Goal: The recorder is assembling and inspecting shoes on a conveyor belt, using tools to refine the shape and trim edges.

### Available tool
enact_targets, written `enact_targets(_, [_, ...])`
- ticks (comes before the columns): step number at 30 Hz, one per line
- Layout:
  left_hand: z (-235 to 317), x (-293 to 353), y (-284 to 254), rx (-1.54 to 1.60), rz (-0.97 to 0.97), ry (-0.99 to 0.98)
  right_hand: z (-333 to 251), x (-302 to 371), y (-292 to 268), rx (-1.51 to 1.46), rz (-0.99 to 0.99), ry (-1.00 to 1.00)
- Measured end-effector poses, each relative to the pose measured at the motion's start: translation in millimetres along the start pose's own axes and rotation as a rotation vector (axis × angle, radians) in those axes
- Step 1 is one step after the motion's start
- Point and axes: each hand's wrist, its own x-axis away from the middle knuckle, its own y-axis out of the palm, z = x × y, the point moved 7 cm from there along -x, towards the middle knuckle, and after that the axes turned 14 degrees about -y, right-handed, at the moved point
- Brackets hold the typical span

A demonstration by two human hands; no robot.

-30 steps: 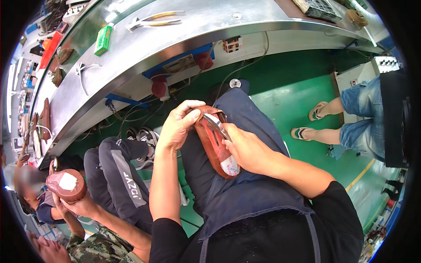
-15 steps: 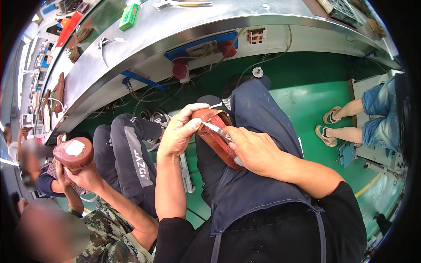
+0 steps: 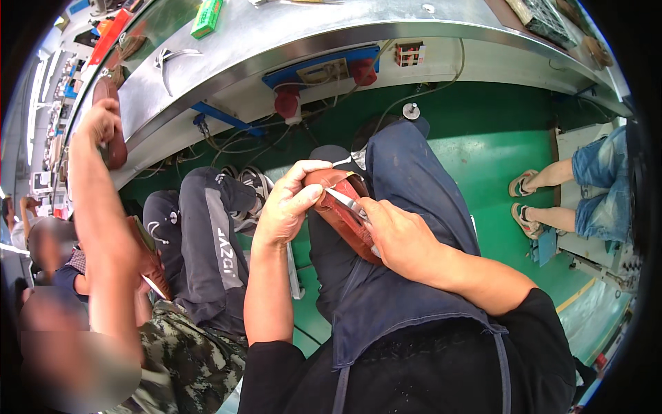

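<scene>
A reddish-brown leather shoe point(image 3: 350, 233) lies tilted over my lap, its opening facing up. My left hand point(image 3: 286, 203) is closed on the far end of it, with the thumb bent over the edge. A slim silver metal hand tool point(image 3: 343, 199) sits in my right hand point(image 3: 400, 234), whose fingers are closed round it. The narrow tip of the tool rests at the shoe's upper edge, close to my left thumb. My right fingers cover the rear of the tool, so its exact kind does not show.
A co-worker at left reaches to the metal bench point(image 3: 248, 34) with one brown shoe point(image 3: 114, 145); another shoe point(image 3: 148, 259) is by their lap. Pincers point(image 3: 165, 62) and a green box point(image 3: 207, 18) lie on the bench. A person's legs point(image 3: 558, 181) stand at right.
My hands stay on the shoe and tool with only a slight shift. The co-worker has lowered one hand's shoe from view and stretched an arm to the bench with a brown shoe.
</scene>
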Motion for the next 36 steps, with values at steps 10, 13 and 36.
enact_targets(10, [-9,-1,-8,-0.033,0.044,0.012,-6,-5,2,-0.05,-0.143,0.055])
enact_targets(13, [-9,0,-4,-0.009,0.023,0.03,-2,-4,5,-0.07,-0.1,0.044])
enact_targets(36, [-12,7,1,-0.237,0.232,0.18,9,-18,-4,-0.046,-0.314,0.068])
